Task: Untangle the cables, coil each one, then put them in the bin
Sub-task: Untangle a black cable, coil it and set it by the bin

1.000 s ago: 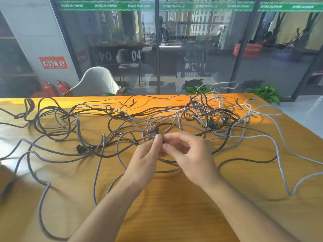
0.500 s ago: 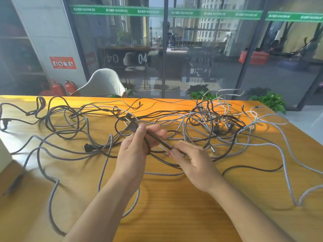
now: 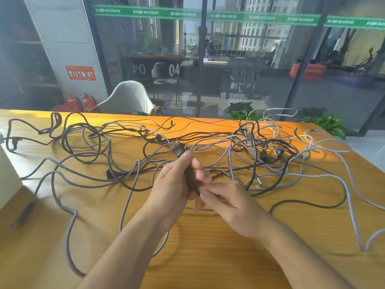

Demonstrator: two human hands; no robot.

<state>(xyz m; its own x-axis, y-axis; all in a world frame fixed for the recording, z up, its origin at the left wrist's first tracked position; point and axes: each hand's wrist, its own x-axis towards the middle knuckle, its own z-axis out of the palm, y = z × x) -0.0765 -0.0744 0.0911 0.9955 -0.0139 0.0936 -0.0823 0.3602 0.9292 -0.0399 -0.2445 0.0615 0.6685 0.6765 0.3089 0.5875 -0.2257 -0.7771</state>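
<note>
Coils of black cable (image 3: 190, 180) sit bunched in my left hand (image 3: 175, 184), plug (image 3: 178, 150) up, so loops stay together; my right hand (image 3: 225, 200) pinches its trailing run to feed slack. Tangle (image 3: 250, 147) covers the table's (image 3: 208, 247) far edge.

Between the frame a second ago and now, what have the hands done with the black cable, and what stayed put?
A second ago both hands pinched the black plug together. Now the left hand grips a few gathered turns of the black cable, plug sticking out above, while the right hand feeds cable in from below. The tangle of grey cables on the table looks unchanged.
</note>
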